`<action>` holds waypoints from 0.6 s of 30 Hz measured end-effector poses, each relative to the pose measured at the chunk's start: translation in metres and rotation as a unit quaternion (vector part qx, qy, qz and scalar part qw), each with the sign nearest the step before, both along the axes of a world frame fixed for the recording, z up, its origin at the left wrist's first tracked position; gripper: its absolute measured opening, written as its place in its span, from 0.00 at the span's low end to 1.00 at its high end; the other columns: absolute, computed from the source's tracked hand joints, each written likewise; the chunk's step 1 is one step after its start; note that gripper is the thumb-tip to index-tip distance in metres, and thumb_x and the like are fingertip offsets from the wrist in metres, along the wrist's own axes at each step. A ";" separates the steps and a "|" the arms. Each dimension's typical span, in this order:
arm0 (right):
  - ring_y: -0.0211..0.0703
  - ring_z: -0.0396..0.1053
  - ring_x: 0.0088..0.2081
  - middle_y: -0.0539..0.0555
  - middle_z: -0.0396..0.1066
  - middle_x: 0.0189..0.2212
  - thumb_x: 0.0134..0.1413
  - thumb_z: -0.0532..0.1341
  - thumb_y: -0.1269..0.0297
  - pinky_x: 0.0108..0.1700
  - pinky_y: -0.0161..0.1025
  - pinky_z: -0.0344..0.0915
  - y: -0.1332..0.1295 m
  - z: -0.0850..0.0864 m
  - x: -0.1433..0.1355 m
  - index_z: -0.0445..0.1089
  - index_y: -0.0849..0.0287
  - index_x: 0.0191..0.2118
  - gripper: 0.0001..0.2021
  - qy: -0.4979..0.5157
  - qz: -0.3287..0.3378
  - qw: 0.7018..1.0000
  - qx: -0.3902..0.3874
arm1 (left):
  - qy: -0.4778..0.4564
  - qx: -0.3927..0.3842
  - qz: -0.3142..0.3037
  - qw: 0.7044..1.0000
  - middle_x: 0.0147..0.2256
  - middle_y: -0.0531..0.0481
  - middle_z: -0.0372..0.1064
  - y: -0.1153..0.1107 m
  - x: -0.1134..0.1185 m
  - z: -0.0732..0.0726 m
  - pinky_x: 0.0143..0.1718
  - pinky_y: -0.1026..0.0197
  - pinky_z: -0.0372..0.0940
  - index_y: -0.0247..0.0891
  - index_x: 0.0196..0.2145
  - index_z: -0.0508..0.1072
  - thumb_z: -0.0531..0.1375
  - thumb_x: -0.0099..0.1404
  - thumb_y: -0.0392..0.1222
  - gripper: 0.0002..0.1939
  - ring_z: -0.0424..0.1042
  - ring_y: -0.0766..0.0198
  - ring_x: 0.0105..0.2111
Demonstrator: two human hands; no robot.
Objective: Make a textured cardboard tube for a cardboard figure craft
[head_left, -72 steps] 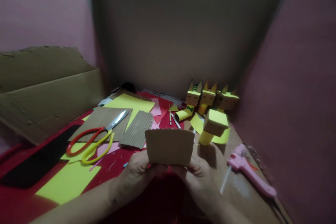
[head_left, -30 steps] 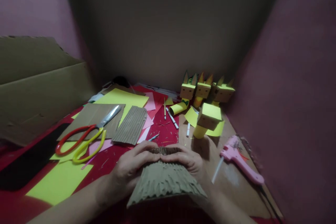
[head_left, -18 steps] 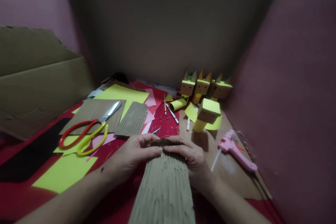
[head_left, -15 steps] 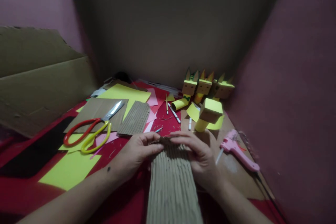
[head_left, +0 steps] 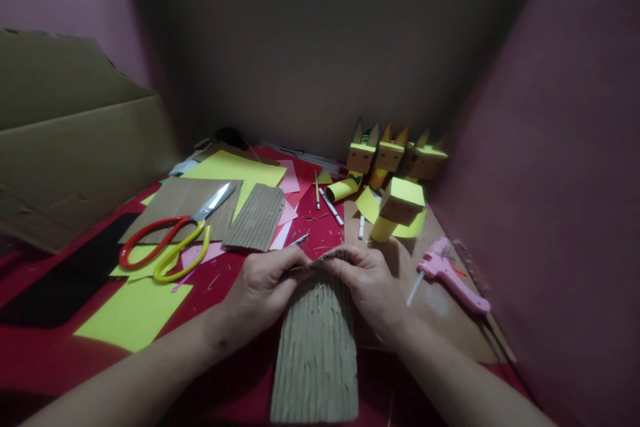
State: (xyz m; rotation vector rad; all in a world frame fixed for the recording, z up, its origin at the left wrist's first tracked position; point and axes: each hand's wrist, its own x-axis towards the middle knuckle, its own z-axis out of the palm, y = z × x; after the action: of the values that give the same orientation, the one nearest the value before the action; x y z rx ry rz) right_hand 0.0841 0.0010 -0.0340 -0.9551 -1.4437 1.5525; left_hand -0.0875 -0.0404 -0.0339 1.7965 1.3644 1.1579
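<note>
A long strip of corrugated cardboard point(head_left: 316, 353), ridged side up, slopes down toward me. My left hand point(head_left: 265, 287) pinches its far left edge between thumb and fingers. At the far right corner, my right hand point(head_left: 373, 283) grips the same strip, thumb on top. The far edge is bent where both hands hold it. Beyond my left hand lies a smaller corrugated cardboard piece point(head_left: 256, 217). Left of that, scissors point(head_left: 197, 221) with one red and one yellow handle rest on a flat cardboard sheet point(head_left: 173, 197).
At right, a pink glue gun point(head_left: 450, 273) lies on a cardboard sheet point(head_left: 470, 337), near a box-headed yellow figure point(head_left: 403, 200). Several similar figures point(head_left: 363, 157) stand behind. Yellow paper point(head_left: 135, 313) lies at left on the red surface. A large cardboard box point(head_left: 85, 160) stands far left.
Both hands have tightened on the strip's far edge, which now bends up. The right hand has shifted left, and the strip's near end has come into view.
</note>
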 end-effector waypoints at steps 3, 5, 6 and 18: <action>0.37 0.66 0.31 0.48 0.74 0.26 0.49 0.65 0.65 0.36 0.37 0.60 0.001 -0.002 0.000 0.78 0.55 0.30 0.04 0.001 0.009 1.000 0.029 | 0.011 0.016 0.005 1.000 0.21 0.56 0.64 0.001 -0.003 -0.002 0.25 0.67 0.56 0.36 0.26 0.73 0.57 0.61 0.40 0.08 0.61 0.70 0.22; 0.38 0.66 0.32 0.48 0.74 0.27 0.49 0.65 0.65 0.37 0.37 0.60 0.003 -0.004 0.000 0.78 0.55 0.30 0.03 -0.005 0.010 0.998 0.055 | -0.038 -0.043 0.005 0.998 0.22 0.55 0.66 0.002 -0.004 0.000 0.26 0.67 0.58 0.37 0.27 0.73 0.58 0.60 0.42 0.08 0.63 0.69 0.24; 0.38 0.66 0.32 0.48 0.74 0.27 0.49 0.65 0.65 0.37 0.37 0.60 0.004 -0.005 0.000 0.77 0.55 0.29 0.03 -0.005 0.007 0.998 0.064 | -0.068 -0.073 0.000 0.995 0.24 0.54 0.67 0.003 -0.004 0.001 0.27 0.67 0.59 0.37 0.29 0.74 0.58 0.60 0.43 0.08 0.64 0.68 0.26; 0.33 0.60 0.25 0.46 0.66 0.22 0.49 0.65 0.60 0.29 0.33 0.56 0.006 -0.003 -0.001 0.72 0.60 0.26 0.09 0.023 0.000 1.000 -0.011 | -0.012 -0.033 -0.001 0.999 0.27 0.54 0.68 0.007 -0.007 -0.002 0.32 0.64 0.61 0.37 0.32 0.72 0.55 0.63 0.43 0.09 0.66 0.66 0.29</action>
State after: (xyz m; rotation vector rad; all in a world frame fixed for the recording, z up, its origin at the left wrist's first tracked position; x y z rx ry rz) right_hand 0.0832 0.0073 -0.0374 -0.9273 -1.3973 1.5841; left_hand -0.0944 -0.0334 -0.0358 1.7321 1.3706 1.1171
